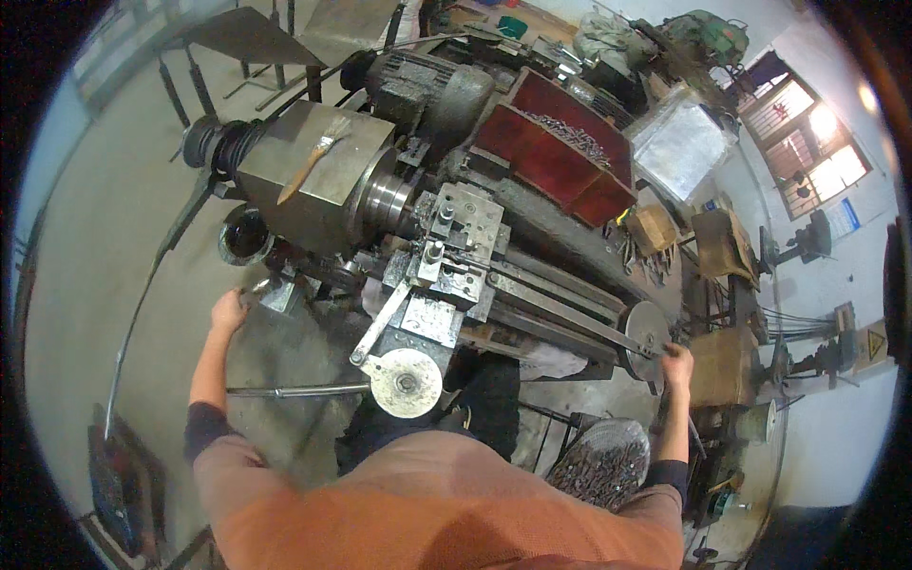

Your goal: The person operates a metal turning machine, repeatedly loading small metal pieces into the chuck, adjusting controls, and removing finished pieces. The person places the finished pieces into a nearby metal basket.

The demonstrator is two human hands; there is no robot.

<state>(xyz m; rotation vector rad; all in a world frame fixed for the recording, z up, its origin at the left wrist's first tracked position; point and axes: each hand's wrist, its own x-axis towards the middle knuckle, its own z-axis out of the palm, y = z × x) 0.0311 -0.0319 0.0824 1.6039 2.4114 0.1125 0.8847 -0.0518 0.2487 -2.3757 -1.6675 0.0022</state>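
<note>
Standing over a metal lathe [446, 237], the person spreads both arms along its long axis, which runs from the headstock [318, 176] at upper left down to the tail end at lower right. Red chip tray [556, 147] sits behind the bed, full of swarf. Round handwheel [407, 382] hangs at the carriage front, between the arms, nearer the left hand. Another handwheel [648, 331] sits at the tail end; right hand [677, 364] touches its lower rim, fingers curled, can't tell if gripping. Left hand [228, 312] rests below the headstock by a small lever, fingers closed on something too small to make out. Paintbrush [315, 157] lies atop the headstock. Yellow triangular warning sign [874, 340] on the right wall, blue-and-white notice [842, 217] above it near the window.
</note>
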